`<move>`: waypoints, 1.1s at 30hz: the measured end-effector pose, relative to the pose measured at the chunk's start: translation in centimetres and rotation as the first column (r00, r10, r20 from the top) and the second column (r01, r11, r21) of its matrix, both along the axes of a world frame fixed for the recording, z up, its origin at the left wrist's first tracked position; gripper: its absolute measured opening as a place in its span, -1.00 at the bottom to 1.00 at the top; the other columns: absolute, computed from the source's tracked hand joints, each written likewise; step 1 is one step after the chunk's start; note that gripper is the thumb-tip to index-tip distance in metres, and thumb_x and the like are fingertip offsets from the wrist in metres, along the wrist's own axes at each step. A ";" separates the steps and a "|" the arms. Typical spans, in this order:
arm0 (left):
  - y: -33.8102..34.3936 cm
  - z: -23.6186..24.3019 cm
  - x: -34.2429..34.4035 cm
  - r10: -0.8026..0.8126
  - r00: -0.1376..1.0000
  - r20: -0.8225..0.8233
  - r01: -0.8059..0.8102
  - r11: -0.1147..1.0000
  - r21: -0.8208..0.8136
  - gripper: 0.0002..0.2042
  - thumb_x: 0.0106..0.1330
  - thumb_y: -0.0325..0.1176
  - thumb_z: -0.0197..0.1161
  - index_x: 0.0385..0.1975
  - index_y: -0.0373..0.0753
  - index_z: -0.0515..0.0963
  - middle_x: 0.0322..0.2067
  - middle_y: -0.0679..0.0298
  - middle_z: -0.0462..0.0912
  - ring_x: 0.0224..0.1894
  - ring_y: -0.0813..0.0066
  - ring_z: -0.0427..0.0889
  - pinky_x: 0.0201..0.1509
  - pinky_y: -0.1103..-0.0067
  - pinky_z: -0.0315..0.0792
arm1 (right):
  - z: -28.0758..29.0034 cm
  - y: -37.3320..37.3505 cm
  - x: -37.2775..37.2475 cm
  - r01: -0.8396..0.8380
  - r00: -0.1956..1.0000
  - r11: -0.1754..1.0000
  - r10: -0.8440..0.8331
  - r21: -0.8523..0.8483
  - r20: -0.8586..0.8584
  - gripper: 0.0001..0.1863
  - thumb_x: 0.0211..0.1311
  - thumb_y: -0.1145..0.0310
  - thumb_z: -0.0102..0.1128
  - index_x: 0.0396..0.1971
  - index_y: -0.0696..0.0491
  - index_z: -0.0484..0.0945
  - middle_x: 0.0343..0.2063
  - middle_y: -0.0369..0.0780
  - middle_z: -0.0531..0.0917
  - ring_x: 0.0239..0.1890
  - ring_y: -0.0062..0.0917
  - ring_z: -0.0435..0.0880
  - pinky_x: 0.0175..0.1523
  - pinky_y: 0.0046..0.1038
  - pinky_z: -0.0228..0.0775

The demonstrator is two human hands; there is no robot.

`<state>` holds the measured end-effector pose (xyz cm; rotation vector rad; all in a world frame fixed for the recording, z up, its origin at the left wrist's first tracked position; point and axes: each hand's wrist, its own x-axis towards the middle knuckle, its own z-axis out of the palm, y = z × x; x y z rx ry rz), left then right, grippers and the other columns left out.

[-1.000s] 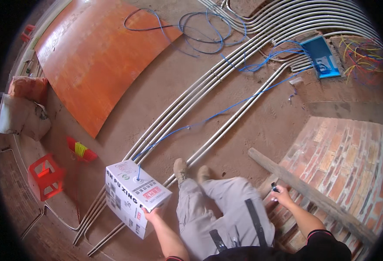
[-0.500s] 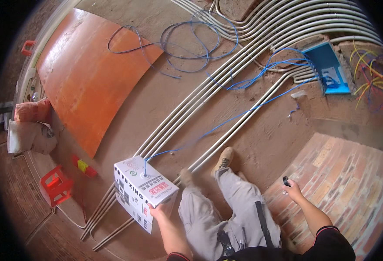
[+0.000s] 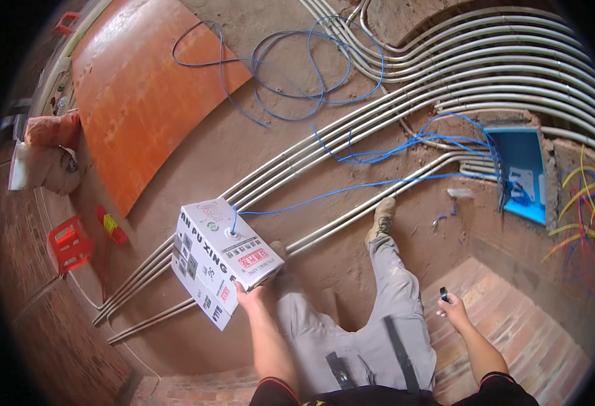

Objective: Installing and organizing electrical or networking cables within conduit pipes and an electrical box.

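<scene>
My left hand (image 3: 249,294) grips the lower right edge of a white printed cardboard box (image 3: 211,265), held over the grey pipes. A blue cable (image 3: 314,197) runs from a hole in its top toward an open blue metal box (image 3: 519,174) at the right. My right hand (image 3: 451,308) is closed on a small black object (image 3: 444,294), too small to name. My right boot (image 3: 382,218) is forward beside the pipes; the left one is mostly hidden behind the cardboard box.
Many grey pipes (image 3: 514,61) curve across the floor. Loops of blue cable (image 3: 270,68) lie near an orange board (image 3: 149,88). A red plastic stool (image 3: 67,245), a red reel (image 3: 111,225) and sacks (image 3: 47,162) are at left, coloured wires (image 3: 585,210) at right, brickwork (image 3: 500,318) lower right.
My right leg has stepped forward and my view has turned, so the blue metal box sits lower in it. The cardboard box, still in my left hand, appears higher.
</scene>
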<state>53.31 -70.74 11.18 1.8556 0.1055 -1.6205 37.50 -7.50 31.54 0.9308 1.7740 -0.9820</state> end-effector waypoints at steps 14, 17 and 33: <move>30.6 -4.9 -7.0 0.109 0.981 -0.163 -0.099 0.993 0.068 -0.67 0.42 -0.32 0.24 0.15 -0.15 0.57 0.15 0.22 0.64 0.23 0.10 0.55 0.40 -0.07 0.27 | -2.6 16.6 -19.3 -0.337 0.941 0.937 0.336 0.094 0.026 -0.71 0.46 0.21 0.17 -0.08 0.15 0.55 -0.38 -0.31 0.59 -0.46 -0.62 0.63 -0.36 -0.54 0.45; 35.0 -7.8 -3.0 0.155 0.971 -0.180 -0.145 0.987 0.067 -0.64 0.43 -0.37 0.20 0.21 -0.15 0.54 0.22 0.21 0.59 0.30 0.08 0.48 0.45 -0.08 0.17 | -4.7 11.0 -20.5 -0.485 0.867 0.874 0.477 -0.027 -0.146 -0.64 0.46 0.16 0.15 -0.01 0.16 0.54 -0.38 -0.35 0.57 -0.35 -0.63 0.66 -0.31 -0.53 0.46; 40.0 -13.9 -0.4 -0.175 0.917 -0.358 0.171 0.984 -0.044 -0.47 0.54 -0.30 -0.25 0.50 -0.24 0.12 0.45 0.03 0.21 0.50 0.15 0.18 0.54 0.20 0.12 | -23.5 -25.7 -3.5 -0.989 -0.122 -0.144 0.667 0.034 -0.735 -0.23 0.10 0.45 0.28 0.39 0.06 0.30 0.42 -0.02 0.33 0.21 -0.05 0.56 0.22 -0.14 0.46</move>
